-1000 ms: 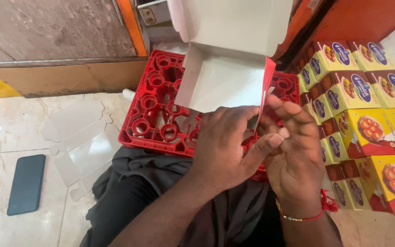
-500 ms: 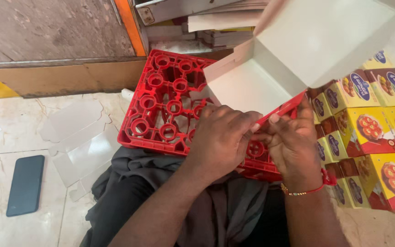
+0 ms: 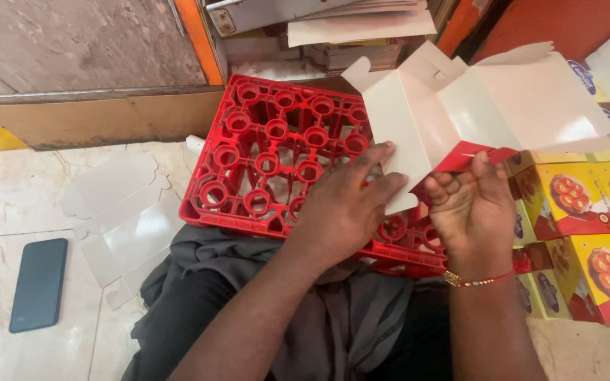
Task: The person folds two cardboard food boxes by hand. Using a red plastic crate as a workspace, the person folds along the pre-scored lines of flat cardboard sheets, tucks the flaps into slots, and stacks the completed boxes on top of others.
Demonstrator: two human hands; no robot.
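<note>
Fingers (image 3: 372,159) of the left hand (image 3: 344,204) are extended and pressed together flat against a white panel of the unfolded carton (image 3: 474,106); the right hand (image 3: 471,204) pinches the carton's red lower edge between thumb and curled fingers. Head view: the carton is held above the right portion of the red plastic crate (image 3: 277,148), which rests on the person's lap. Stacked yellow boxes (image 3: 587,219) stand right of the crate. Flat carton blanks (image 3: 118,204) and a dark phone (image 3: 39,283) lie left of the crate on the tiled floor (image 3: 15,197).
</note>
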